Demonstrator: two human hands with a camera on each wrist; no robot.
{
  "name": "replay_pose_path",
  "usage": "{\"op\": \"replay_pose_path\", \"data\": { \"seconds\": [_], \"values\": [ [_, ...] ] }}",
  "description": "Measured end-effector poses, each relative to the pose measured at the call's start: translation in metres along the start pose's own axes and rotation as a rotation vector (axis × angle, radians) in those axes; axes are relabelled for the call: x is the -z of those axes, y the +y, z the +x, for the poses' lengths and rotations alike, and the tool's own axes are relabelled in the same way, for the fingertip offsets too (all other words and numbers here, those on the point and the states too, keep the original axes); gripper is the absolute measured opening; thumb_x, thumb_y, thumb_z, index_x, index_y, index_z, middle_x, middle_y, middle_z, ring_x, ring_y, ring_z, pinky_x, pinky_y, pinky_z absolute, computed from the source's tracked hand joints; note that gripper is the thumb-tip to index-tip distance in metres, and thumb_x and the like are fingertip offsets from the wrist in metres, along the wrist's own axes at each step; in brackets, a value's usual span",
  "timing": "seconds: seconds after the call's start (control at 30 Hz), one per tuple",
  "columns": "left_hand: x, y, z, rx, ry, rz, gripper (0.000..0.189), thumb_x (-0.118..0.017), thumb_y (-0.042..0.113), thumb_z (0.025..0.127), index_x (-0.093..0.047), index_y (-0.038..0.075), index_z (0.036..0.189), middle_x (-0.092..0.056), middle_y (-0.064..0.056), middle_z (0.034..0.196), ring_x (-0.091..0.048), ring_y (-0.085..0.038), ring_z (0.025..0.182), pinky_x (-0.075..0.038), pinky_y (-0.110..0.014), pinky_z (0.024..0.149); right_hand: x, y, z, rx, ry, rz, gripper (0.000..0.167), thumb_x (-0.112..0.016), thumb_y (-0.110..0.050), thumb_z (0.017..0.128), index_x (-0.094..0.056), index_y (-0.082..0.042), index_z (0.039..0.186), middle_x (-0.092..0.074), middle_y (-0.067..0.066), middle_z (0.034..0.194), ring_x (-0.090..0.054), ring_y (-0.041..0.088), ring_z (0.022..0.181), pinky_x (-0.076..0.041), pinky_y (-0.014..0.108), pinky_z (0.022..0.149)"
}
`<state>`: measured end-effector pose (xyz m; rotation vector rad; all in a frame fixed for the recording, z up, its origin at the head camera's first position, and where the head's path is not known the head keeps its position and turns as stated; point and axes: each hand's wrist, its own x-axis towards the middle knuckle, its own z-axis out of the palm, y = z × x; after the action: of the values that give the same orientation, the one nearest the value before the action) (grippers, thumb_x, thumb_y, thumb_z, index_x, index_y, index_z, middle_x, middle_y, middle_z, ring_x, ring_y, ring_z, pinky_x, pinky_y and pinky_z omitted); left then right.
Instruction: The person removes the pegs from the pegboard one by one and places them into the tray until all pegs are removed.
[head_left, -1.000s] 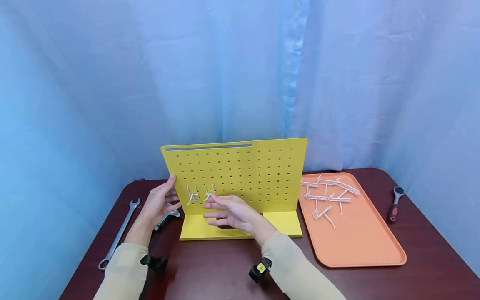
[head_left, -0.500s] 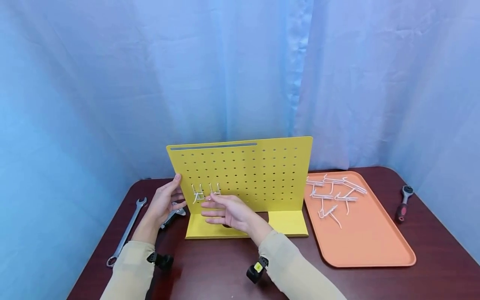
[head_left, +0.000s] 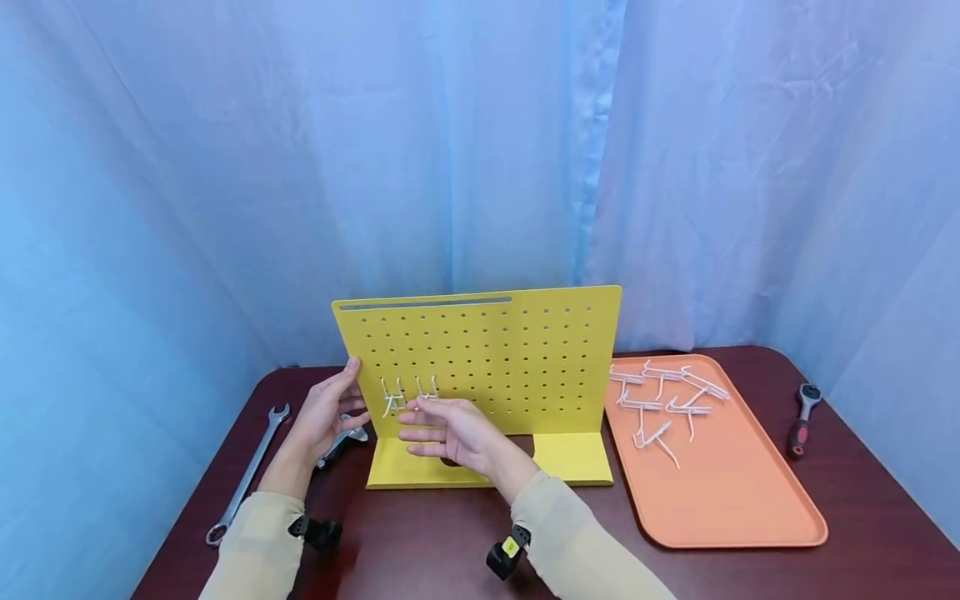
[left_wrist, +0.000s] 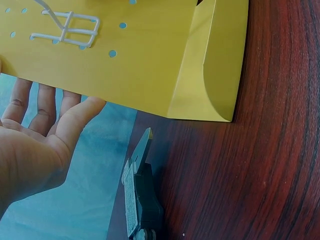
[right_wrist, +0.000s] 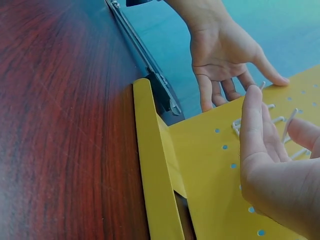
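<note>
A yellow perforated pegboard stands upright on its base. My left hand holds its left edge, thumb on the front and the other fingers behind the panel. One white wire hook sits in the holes near that edge. To its right is a second white hook; my right hand pinches its projecting arm between thumb and forefinger, with the remaining fingers extended. That hand partly covers the hook's lower part. In the left wrist view, the prong frame of a hook lies against the panel.
Right of the board, an orange tray carries several loose white hooks. A ratchet lies beyond it. On the left are a combination wrench and an adjustable wrench, close to my left hand. Blue curtains surround the table.
The head view has shifted slightly. My right hand has moved a little left relative to the board, staying at the second hook. My left hand keeps its place on the edge.
</note>
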<state>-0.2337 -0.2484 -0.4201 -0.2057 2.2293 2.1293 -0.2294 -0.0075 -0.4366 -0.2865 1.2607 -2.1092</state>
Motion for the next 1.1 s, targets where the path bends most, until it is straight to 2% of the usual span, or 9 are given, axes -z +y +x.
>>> {"op": "replay_pose_path", "data": {
  "seconds": [0.2,0.37,0.73,0.83,0.97,1.1],
  "values": [
    [0.0009,-0.0009,-0.0017,-0.021,-0.008,0.005,0.073,-0.059,0.067,0.093,-0.059,0.009,0.139,-0.068,-0.013,0.113,-0.069,-0.025,0.101,-0.056,-0.047,0.09,-0.0006,0.0001,0.0015,0.011,0.013,0.017,0.04,-0.054,-0.021,0.107,-0.055,0.007,0.136,-0.057,0.029,0.138,-0.069,0.031,0.109,-0.057,0.042,0.09],
    [0.001,-0.0018,-0.0018,-0.009,-0.006,0.007,0.074,-0.059,0.067,0.093,-0.058,0.009,0.139,-0.069,-0.012,0.112,-0.069,-0.024,0.101,-0.056,-0.047,0.09,-0.0017,-0.0006,0.0013,0.002,0.017,0.023,0.04,-0.053,-0.02,0.107,-0.054,0.008,0.136,-0.06,0.027,0.134,-0.07,0.029,0.106,-0.057,0.042,0.089],
    [0.0009,-0.0037,-0.0011,-0.001,0.003,-0.002,0.075,-0.06,0.068,0.091,-0.06,0.009,0.137,-0.069,-0.011,0.109,-0.069,-0.024,0.099,-0.056,-0.049,0.091,-0.004,-0.0034,-0.0005,0.002,0.021,-0.032,0.042,-0.056,-0.021,0.106,-0.054,0.008,0.137,-0.065,0.024,0.129,-0.071,0.029,0.103,-0.058,0.041,0.087],
    [0.0013,-0.0036,-0.0019,0.001,0.005,0.002,0.075,-0.06,0.068,0.092,-0.059,0.009,0.138,-0.069,-0.011,0.109,-0.069,-0.024,0.1,-0.055,-0.049,0.091,-0.0053,-0.0036,-0.0005,-0.002,0.026,-0.036,0.041,-0.055,-0.021,0.107,-0.055,0.008,0.136,-0.068,0.021,0.124,-0.069,0.034,0.108,-0.058,0.042,0.087],
    [0.0012,-0.0023,-0.002,-0.007,0.004,0.009,0.075,-0.059,0.067,0.092,-0.059,0.009,0.138,-0.069,-0.01,0.109,-0.069,-0.024,0.1,-0.056,-0.048,0.09,-0.0062,-0.0051,-0.0009,-0.005,0.027,-0.043,0.039,-0.055,-0.02,0.107,-0.056,0.008,0.134,-0.066,0.023,0.128,-0.064,0.04,0.117,-0.058,0.041,0.087],
    [-0.0005,-0.0023,-0.0013,-0.003,0.0,0.003,0.075,-0.06,0.068,0.092,-0.059,0.009,0.138,-0.069,-0.01,0.11,-0.069,-0.023,0.1,-0.056,-0.047,0.089,-0.0063,-0.0059,-0.0021,-0.003,0.033,-0.037,0.039,-0.054,-0.019,0.107,-0.055,0.009,0.135,-0.061,0.026,0.133,-0.066,0.037,0.115,-0.057,0.041,0.089]
  ]
}}
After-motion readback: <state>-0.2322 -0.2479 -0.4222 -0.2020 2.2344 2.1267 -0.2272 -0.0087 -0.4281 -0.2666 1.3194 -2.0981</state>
